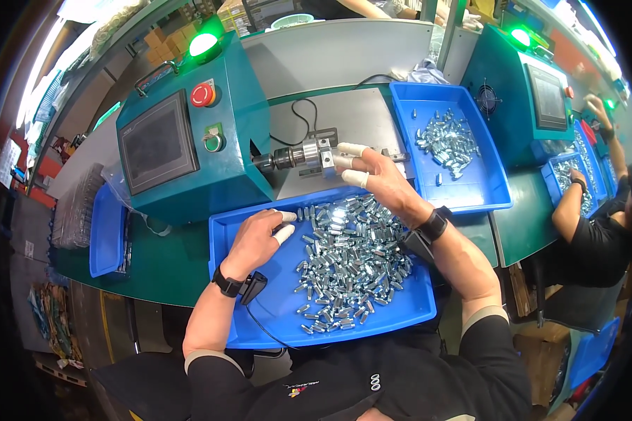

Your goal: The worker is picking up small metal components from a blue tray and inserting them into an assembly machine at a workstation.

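Note:
My left hand (pixel 254 242) is over the left side of a blue tray (pixel 263 319), its thumb and index finger slightly apart beside a heap of small shiny metal fittings (pixel 354 259). Nothing shows clearly between those fingertips. Stretched out with fingers apart, my right hand (pixel 392 188) reaches to the end of a metal clamping fixture (pixel 321 158), which lines up with the spindle (pixel 282 158) of a teal machine (pixel 211 168). Pale finger covers sit on fingers of both hands. The fixture's inside is hidden.
A second blue tray (pixel 495 188) with fewer fittings stands at the right. Beyond it is another teal machine (pixel 512 91), where a co-worker's arm (pixel 569 210) reaches into a tray. A red stop button (pixel 203 94) and a screen (pixel 158 144) face me. A black cable (pixel 260 324) hangs from my left wrist.

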`<action>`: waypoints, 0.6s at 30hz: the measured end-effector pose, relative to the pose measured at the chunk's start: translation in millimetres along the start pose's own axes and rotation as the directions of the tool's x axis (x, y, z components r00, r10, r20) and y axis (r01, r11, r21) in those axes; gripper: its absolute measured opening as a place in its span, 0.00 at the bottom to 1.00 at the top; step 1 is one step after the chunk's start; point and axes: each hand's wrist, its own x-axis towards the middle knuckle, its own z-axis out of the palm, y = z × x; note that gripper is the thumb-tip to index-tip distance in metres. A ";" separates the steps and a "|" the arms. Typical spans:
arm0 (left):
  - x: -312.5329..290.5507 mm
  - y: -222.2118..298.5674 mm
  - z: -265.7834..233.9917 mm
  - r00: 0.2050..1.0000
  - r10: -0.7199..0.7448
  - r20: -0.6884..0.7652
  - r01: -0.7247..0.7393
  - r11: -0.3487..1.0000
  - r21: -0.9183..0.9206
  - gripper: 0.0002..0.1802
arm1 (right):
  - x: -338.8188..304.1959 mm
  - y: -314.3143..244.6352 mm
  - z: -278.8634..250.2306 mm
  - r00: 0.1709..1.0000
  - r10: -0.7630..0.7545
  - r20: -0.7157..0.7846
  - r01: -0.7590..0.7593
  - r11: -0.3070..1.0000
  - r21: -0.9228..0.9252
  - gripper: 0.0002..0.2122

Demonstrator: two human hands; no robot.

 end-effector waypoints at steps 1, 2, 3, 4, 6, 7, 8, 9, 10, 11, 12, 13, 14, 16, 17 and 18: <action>0.7 0.8 -0.3 1.000 -0.001 0.001 0.001 1.000 0.000 0.15 | -0.2 -0.2 -0.7 1.000 -0.002 -0.002 0.002 1.000 -0.002 0.32; 1.6 1.7 -0.5 1.000 -0.001 0.003 0.001 1.000 0.001 0.15 | -0.6 -0.2 -1.5 1.000 0.002 -0.005 -0.002 1.000 0.011 0.32; 2.0 0.9 0.2 1.000 0.003 0.002 -0.003 1.000 0.003 0.15 | -0.5 0.6 -1.9 1.000 0.005 -0.008 -0.004 1.000 0.026 0.32; 2.1 -1.3 2.5 1.000 0.021 -0.017 -0.020 0.999 0.032 0.16 | -0.7 1.3 -2.5 1.000 0.007 -0.011 -0.006 0.999 0.039 0.32; 1.8 -2.2 5.7 0.997 0.062 -0.053 -0.057 0.994 0.093 0.18 | -0.9 3.7 -0.6 0.999 0.008 -0.033 -0.007 0.999 0.042 0.32; 0.3 -1.9 6.7 0.996 0.071 -0.053 -0.065 0.993 0.095 0.18 | -0.8 5.2 0.7 0.999 0.014 -0.050 -0.012 0.999 0.046 0.32; -0.4 -0.2 7.8 0.995 0.089 -0.044 -0.083 0.988 0.134 0.19 | -1.0 6.1 -0.8 0.997 0.020 -0.072 -0.016 0.999 0.050 0.31; -1.3 1.5 8.9 0.994 0.108 -0.034 -0.101 0.980 0.172 0.21 | -0.9 6.9 -3.9 0.996 0.013 -0.083 -0.009 0.999 0.046 0.31; -1.7 3.0 9.7 0.992 0.126 -0.024 -0.118 0.970 0.211 0.23 | -0.1 7.8 -7.3 0.993 0.006 -0.118 -0.004 1.000 0.017 0.31; -1.9 3.7 10.8 0.990 0.138 -0.023 -0.130 0.969 0.212 0.23 | 0.9 8.5 -10.6 0.988 -0.002 -0.153 0.000 1.000 -0.012 0.31; -2.3 3.5 12.5 0.990 0.142 -0.024 -0.133 0.965 0.228 0.23 | 2.0 9.0 -13.7 0.982 -0.010 -0.187 0.002 0.999 -0.040 0.30; -4.6 3.3 14.4 0.990 0.140 -0.025 -0.130 0.961 0.243 0.23 | 2.1 8.6 -14.9 0.981 -0.013 -0.191 0.005 0.999 -0.042 0.30; -5.8 2.7 16.0 0.990 0.137 -0.027 -0.126 0.958 0.258 0.24 | 2.8 8.1 -15.8 0.977 -0.027 -0.210 0.016 0.998 -0.053 0.30; -1.8 -0.9 18.7 0.988 0.147 -0.038 -0.133 0.958 0.256 0.23 | 5.0 7.3 -18.0 0.968 -0.054 -0.244 0.036 0.997 -0.075 0.30; 0.6 -3.1 19.9 0.987 0.154 -0.050 -0.137 0.958 0.253 0.23 | 7.8 6.5 -19.5 0.968 -0.055 -0.245 0.037 0.996 -0.075 0.30; 0.9 -3.0 20.5 0.985 0.160 -0.057 -0.141 0.958 0.250 0.23 | 11.4 2.9 -19.5 0.957 -0.098 -0.273 0.043 0.979 -0.202 0.30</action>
